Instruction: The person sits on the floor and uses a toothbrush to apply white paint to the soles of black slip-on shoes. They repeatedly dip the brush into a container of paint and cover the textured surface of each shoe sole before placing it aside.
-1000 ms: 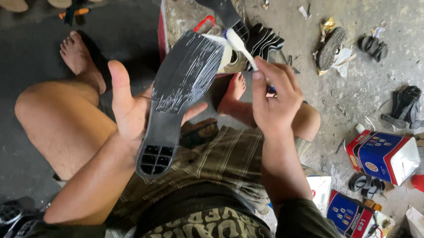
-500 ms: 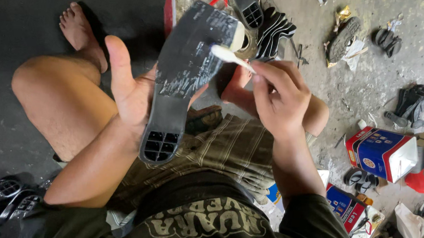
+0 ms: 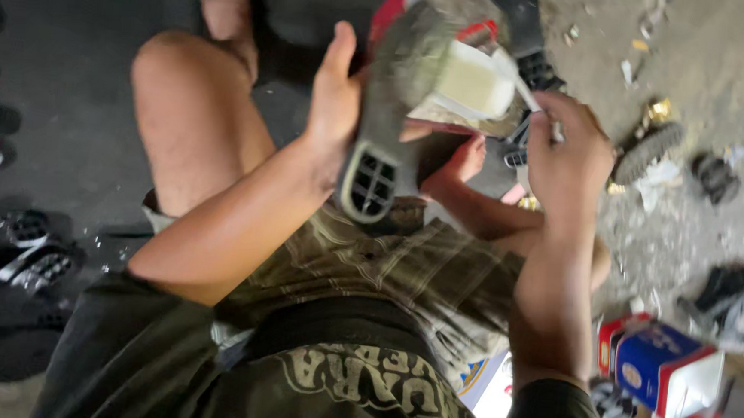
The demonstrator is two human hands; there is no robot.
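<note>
1. Hands first: our left hand (image 3: pixel 337 104) sits upper centre of the frame, its grip clamped around the dark shoe sole (image 3: pixel 387 124), thumb raised along the left edge and fingers wrapped behind it.
2. We see the sole held tilted, its heel end with a grid of square hollows pointing down toward our lap, its front end reaching up to the top edge of the frame.
3. Our right hand (image 3: pixel 567 156) is right of centre, its grip closed on a white brush handle (image 3: pixel 517 80) that runs up and left toward the sole.
4. At the end of that handle, a pale cream patch (image 3: pixel 474 84) lies against the upper part of the sole; the frame is blurred there, so we cannot tell glue from bristles.
5. Below the hands we see our plaid shorts (image 3: pixel 403 271), with a bare knee (image 3: pixel 170 59) at upper left and a bare foot (image 3: pixel 465 159) just under the sole.
6. On the concrete floor (image 3: pixel 725 67) at right lie scattered dark shoe parts (image 3: pixel 724 286), and a red, white and blue tin (image 3: pixel 659 364) stands at lower right.
7. Dark sandals (image 3: pixel 29 261) lie at the left edge.
</note>
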